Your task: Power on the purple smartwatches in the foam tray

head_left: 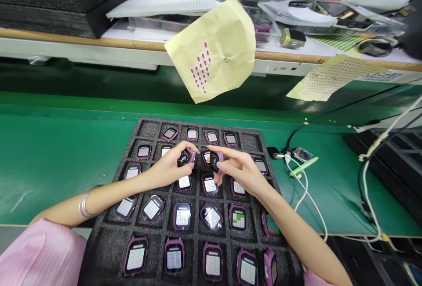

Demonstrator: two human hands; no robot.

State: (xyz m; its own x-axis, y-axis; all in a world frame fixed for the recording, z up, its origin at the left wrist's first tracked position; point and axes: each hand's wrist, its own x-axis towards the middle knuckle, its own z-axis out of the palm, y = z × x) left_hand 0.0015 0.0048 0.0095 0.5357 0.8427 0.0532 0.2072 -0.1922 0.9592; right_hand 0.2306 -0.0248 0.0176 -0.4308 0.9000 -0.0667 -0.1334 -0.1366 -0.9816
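Note:
My left hand pinches a purple smartwatch body without straps between thumb and fingers, its dark face tilted up. In my right hand is a second purple smartwatch body, held on edge by thumb and fingers. Both are raised side by side over a black foam tray divided into square compartments. Several more purple watches lie in the compartments, most with white lit screens, such as the watch in the middle. One watch shows green blocks on its screen. My hands cover some compartments.
A yellow sheet with red arrow stickers hangs from the shelf edge above the tray. White cables and a green pen-like tool lie on the green bench at right. Black foam trays are stacked at far right.

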